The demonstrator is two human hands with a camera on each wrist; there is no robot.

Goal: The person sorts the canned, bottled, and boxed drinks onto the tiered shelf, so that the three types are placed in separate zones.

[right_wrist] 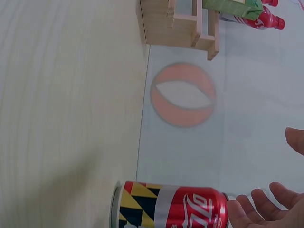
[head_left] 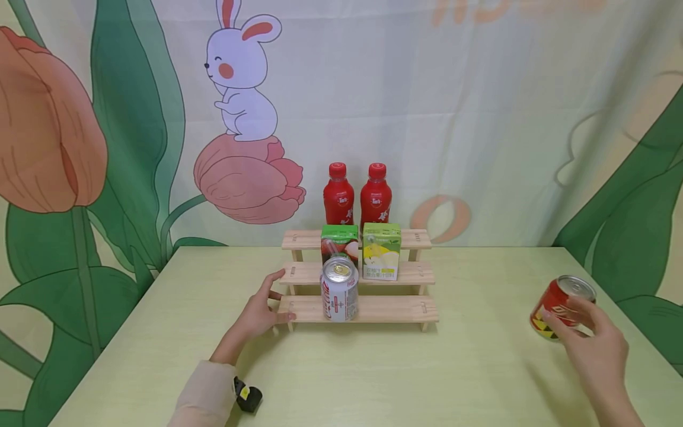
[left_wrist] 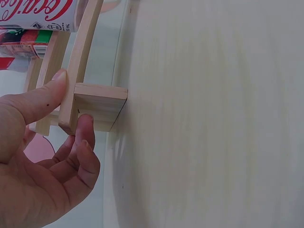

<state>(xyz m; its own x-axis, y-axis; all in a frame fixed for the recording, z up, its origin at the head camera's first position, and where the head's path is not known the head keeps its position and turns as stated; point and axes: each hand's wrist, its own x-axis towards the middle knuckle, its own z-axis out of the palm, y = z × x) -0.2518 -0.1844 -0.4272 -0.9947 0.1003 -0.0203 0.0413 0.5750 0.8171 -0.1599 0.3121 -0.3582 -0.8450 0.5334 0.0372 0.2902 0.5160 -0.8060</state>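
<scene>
My left hand (head_left: 258, 314) holds the left end of a three-step wooden rack (head_left: 392, 308); in the left wrist view its thumb (left_wrist: 45, 99) lies on the lowest step, fingers curled below. A white Coca-Cola can (head_left: 336, 299) stands on that step. On the middle step are a green-topped juice box (head_left: 340, 237) and a yellow-green one (head_left: 381, 255). At the right, my right hand (head_left: 600, 344) is beside a red Coca-Cola can (head_left: 557, 305) with a yellow-and-black pattern. In the right wrist view, its spread fingers are near the can's top, thumb apart from it.
Two red bottles (head_left: 338, 196) stand at the rack's top step, partly hidden by the juice boxes. A printed curtain (head_left: 507, 130) hangs behind the pale table (head_left: 427, 379). A small black device (head_left: 248, 396) is at my left wrist.
</scene>
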